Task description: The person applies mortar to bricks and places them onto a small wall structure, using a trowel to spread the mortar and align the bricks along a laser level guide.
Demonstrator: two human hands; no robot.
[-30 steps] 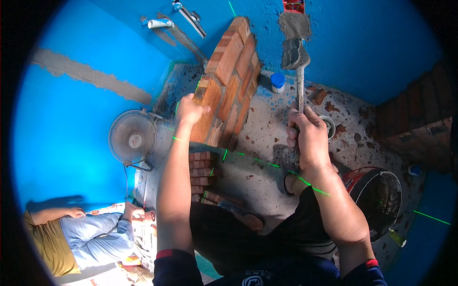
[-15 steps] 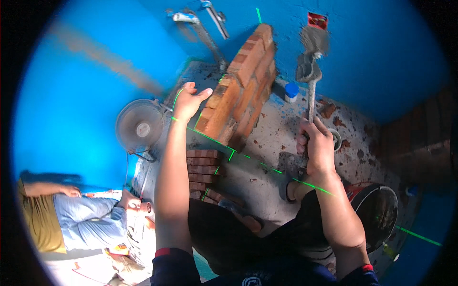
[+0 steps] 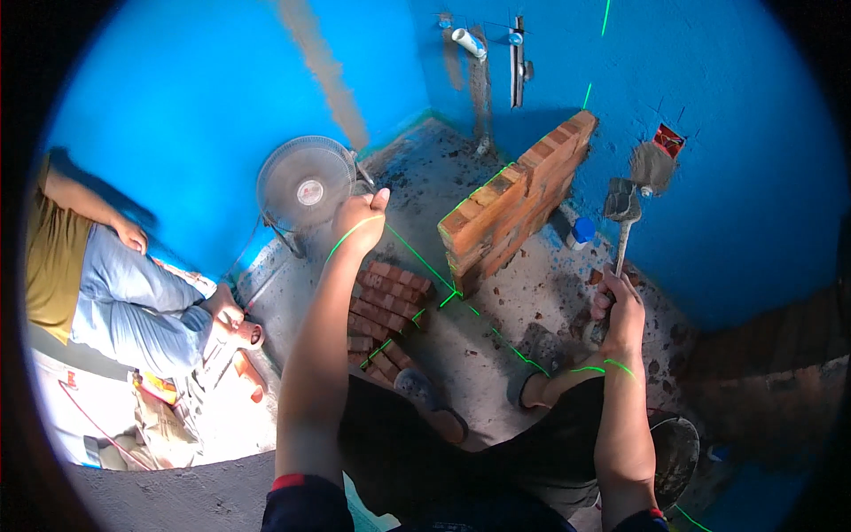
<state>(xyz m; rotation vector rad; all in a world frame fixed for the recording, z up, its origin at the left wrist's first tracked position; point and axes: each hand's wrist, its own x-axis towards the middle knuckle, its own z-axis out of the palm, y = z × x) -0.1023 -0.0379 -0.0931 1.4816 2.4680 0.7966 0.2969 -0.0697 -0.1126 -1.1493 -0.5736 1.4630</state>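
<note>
My right hand (image 3: 619, 309) is closed round the handle of a trowel (image 3: 624, 213). Its blade points away from me, grey with mortar, near the blue wall. My left hand (image 3: 362, 220) is raised with its fingers curled in and the thumb up; nothing shows in it. Between my hands, farther off, stands a low brick wall (image 3: 510, 213), its far end meeting the blue wall. Short of it, a stack of loose bricks (image 3: 390, 306) sits on the floor by my feet. Bright green level lines cross the floor, the bricks and both my arms.
A round fan (image 3: 308, 183) stands left of my left hand. A blue-lidded jar (image 3: 581, 232) is beside the brick wall. By my right leg is a dark bucket (image 3: 675, 461). Another person (image 3: 133, 284) sits at the left. A white pipe (image 3: 470, 43) juts from the wall.
The view has swung, so the brick wall and fan sit farther right. My left hand has gone from spread fingers to curled ones. The trowel stays in my right hand.
</note>
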